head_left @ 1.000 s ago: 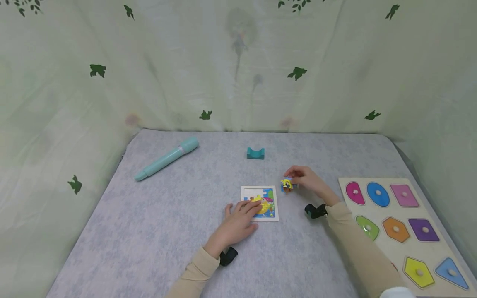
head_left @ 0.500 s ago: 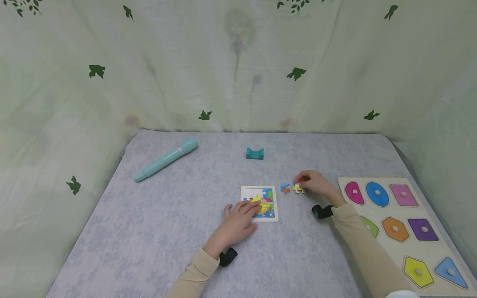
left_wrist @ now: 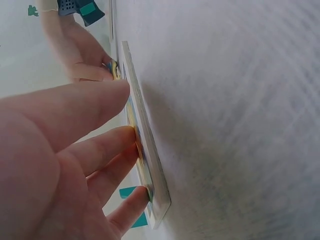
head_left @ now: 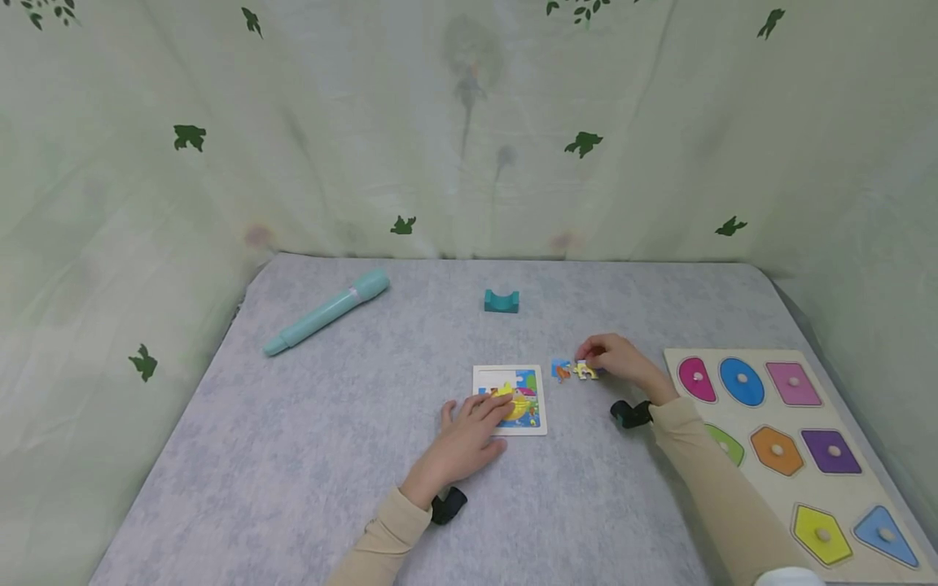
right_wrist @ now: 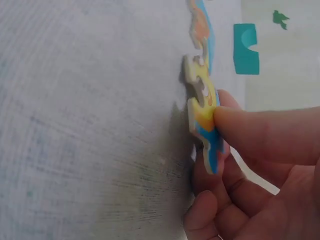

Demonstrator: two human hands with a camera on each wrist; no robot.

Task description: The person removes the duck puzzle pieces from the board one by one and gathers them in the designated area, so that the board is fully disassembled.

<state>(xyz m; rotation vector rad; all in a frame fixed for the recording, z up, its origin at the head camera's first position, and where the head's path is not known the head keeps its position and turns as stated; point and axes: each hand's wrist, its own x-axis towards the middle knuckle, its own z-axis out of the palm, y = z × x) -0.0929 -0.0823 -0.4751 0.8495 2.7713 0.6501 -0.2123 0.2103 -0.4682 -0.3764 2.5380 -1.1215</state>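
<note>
White-rimmed, the puzzle tray [head_left: 543, 411] could skid if the left hand [head_left: 469, 439], fingers outstretched on it and grasping nothing, pushes sideways; right of it, the yellow piece [right_wrist: 204, 112] pinched in the right hand's [head_left: 619, 362] grip could slip from a light edge hold or knock the blue-orange piece [head_left: 560, 370]. Around the tray: one teal baton [head_left: 327, 313] leftward, one teal block [head_left: 501, 302] behind, two loose pieces just right, one shape board [head_left: 762, 505] farther right, eight shapes showing.

On the table [head_left: 293, 456] we see the framed jigsaw [head_left: 543, 407] under the left hand [head_left: 469, 439], one piece [head_left: 560, 369] to its right, a second piece [head_left: 585, 371] beyond in the right hand [head_left: 618, 358], an arch block [head_left: 501, 303] behind, a baton [head_left: 327, 316] back left, a peg puzzle board [head_left: 813, 488] far right.
</note>
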